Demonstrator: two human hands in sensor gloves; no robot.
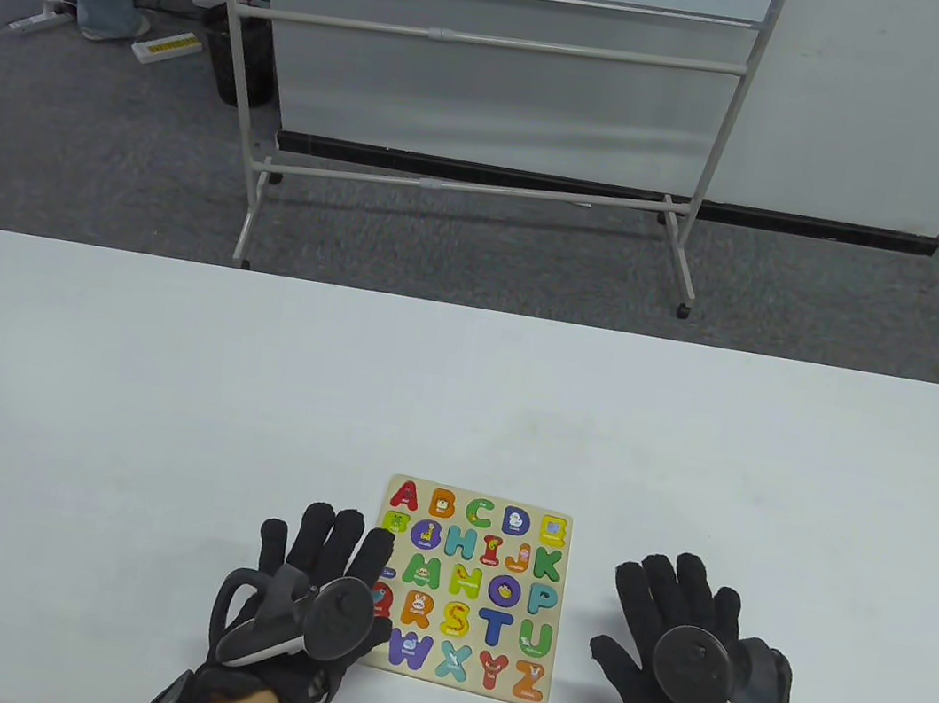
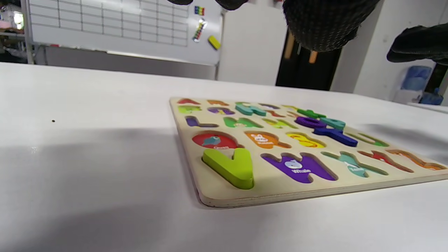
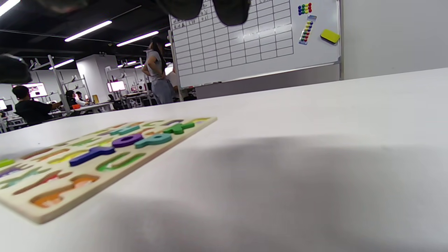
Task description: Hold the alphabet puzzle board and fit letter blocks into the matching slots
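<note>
The wooden alphabet puzzle board [image 1: 484, 495] lies flat near the table's front edge. It also shows in the left wrist view [image 2: 224, 197] and the right wrist view [image 3: 45, 211]. Some letter blocks sit in it, such as a green V [image 2: 232, 167], a blue T [image 1: 494, 623] and a purple O [image 2: 309, 121]. Other slots show only their printed pictures. My left hand [image 1: 327, 557] is open, its spread fingers [image 2: 325, 24] over the board's left edge. My right hand [image 1: 678, 611] is open and flat on the table right of the board, holding nothing.
The white table [image 1: 461, 404] stretches far beyond the board on all sides. A whiteboard on a wheeled stand [image 1: 491, 59] is behind the table on the grey carpet. I see no loose letter blocks on the table.
</note>
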